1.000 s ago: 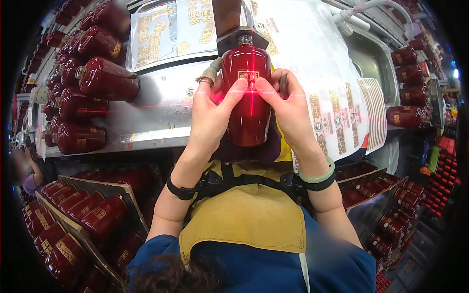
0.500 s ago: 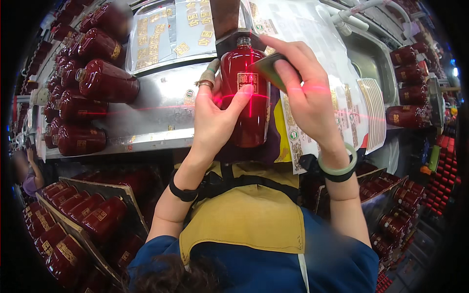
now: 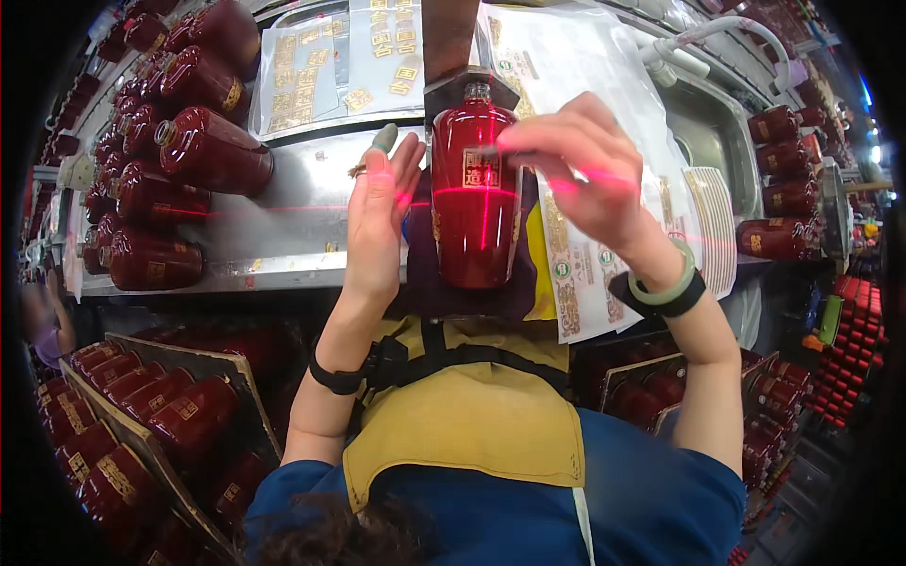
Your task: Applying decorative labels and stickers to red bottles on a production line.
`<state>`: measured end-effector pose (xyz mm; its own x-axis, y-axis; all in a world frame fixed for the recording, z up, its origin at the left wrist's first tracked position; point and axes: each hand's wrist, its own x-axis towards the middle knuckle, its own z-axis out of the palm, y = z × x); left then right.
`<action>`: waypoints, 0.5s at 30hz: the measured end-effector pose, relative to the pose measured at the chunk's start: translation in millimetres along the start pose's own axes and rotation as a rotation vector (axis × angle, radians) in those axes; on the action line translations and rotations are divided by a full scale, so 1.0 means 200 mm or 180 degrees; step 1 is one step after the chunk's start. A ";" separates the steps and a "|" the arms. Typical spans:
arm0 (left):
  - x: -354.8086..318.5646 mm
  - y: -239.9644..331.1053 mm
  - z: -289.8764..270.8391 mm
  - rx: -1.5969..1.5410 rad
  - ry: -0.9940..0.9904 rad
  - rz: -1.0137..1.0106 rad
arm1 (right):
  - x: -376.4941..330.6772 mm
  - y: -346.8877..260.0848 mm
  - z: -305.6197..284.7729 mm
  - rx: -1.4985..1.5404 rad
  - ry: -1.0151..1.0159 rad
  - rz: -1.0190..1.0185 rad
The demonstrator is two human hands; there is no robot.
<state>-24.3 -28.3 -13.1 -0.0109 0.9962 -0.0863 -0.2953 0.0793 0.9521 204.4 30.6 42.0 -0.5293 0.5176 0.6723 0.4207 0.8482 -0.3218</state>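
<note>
A dark red glass bottle (image 3: 475,241) lies in front of me, its neck pointing away. A square gold label (image 3: 480,168) is on its upper face, and a red laser cross falls over it. My right hand (image 3: 604,174) is closed on a thin dark scraper (image 3: 519,158), seen almost edge-on at the label's right side; the fingers hide most of it. To the left of the bottle, my left hand (image 3: 376,226) is open with nothing in it, apart from the glass. A greenish cover (image 3: 386,138) sits on one of its fingers.
Several red bottles (image 3: 203,156) lie at the left on the metal bench (image 3: 293,212). A sheet of gold labels (image 3: 354,75) lies at the back, printed sheets (image 3: 590,274) at the right, beside a sink (image 3: 713,132). Wooden crates (image 3: 245,387) of bottles flank me below.
My left hand has let go of the bottle and moved left, opening. The right hand has turned and lowered the scraper onto the label's right side, uncovering the gold square.
</note>
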 end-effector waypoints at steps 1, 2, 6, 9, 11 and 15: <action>0.01 0.00 0.01 -0.0049 -0.0041 0.0015 | -0.02 0.01 0.00 -0.0122 0.0040 -0.0393; 0.02 0.00 0.02 -0.0083 -0.0092 0.0009 | -0.04 0.01 0.00 -0.0262 0.0063 -0.0406; 0.05 0.04 0.05 -0.0082 -0.0090 -0.0006 | -0.07 -0.10 -0.01 0.0809 -0.0573 -0.1134; 0.05 0.04 0.08 -0.0316 -0.0115 -0.0062 | -0.01 -0.02 0.02 0.0596 -0.0097 -0.0078; 0.03 0.04 0.08 -0.0266 -0.0172 -0.0073 | 0.03 0.07 0.01 -0.0494 0.0211 0.0027; 0.03 0.03 0.06 -0.0170 -0.0057 -0.0126 | 0.03 0.03 0.03 -0.0525 -0.0036 -0.0977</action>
<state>-14.0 -21.9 -4.7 0.0186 0.9928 -0.1179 -0.3458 0.1171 0.9310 198.7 39.9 40.2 -0.6574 0.2432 0.7132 0.3536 0.9354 0.0070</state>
